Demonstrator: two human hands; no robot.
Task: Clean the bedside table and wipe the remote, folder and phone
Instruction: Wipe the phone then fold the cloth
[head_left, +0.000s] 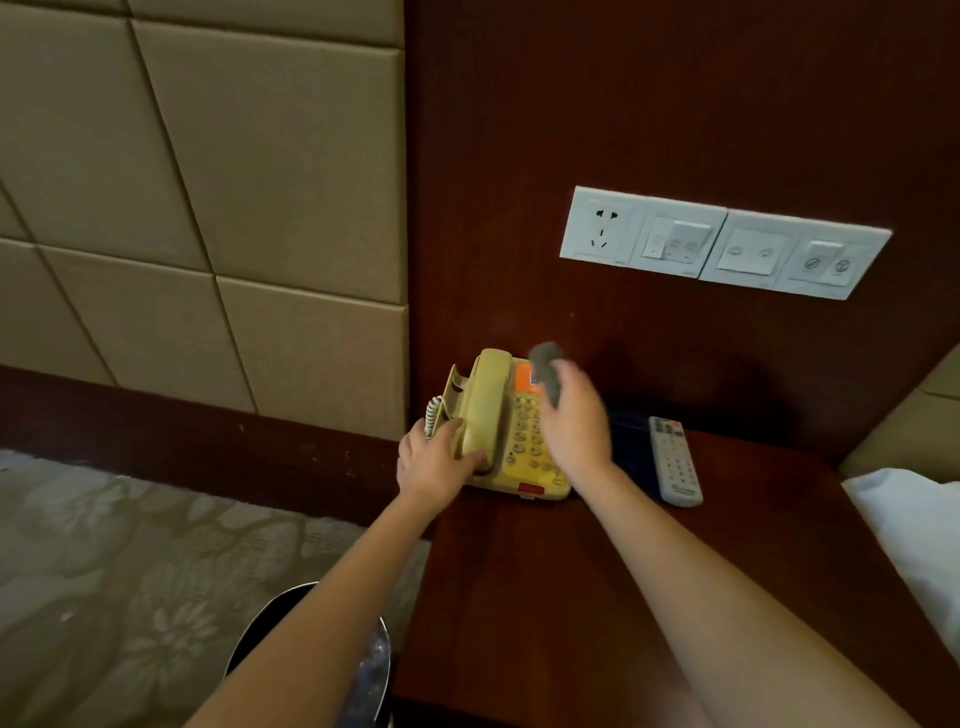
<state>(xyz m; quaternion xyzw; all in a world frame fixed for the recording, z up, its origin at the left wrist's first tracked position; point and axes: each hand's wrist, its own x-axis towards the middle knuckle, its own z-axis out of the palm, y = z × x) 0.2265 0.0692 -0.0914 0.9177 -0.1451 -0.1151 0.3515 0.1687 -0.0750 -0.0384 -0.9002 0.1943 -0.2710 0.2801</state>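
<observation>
Sharing the dark wooden bedside table (571, 597) are phone (488, 395) and remote (675, 462).

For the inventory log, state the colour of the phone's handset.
The handset is pale yellowish cream, clearest in the head view.

Beige corded phone (519, 436), handset cradled, at rear left of dark wooden bedside table (545, 597). Dark blue folder (631, 447) flat, just right of phone. White remote (675, 461) face up at folder's right edge. Grey cloth (548, 371), blurred, over keypad's far end.
</observation>
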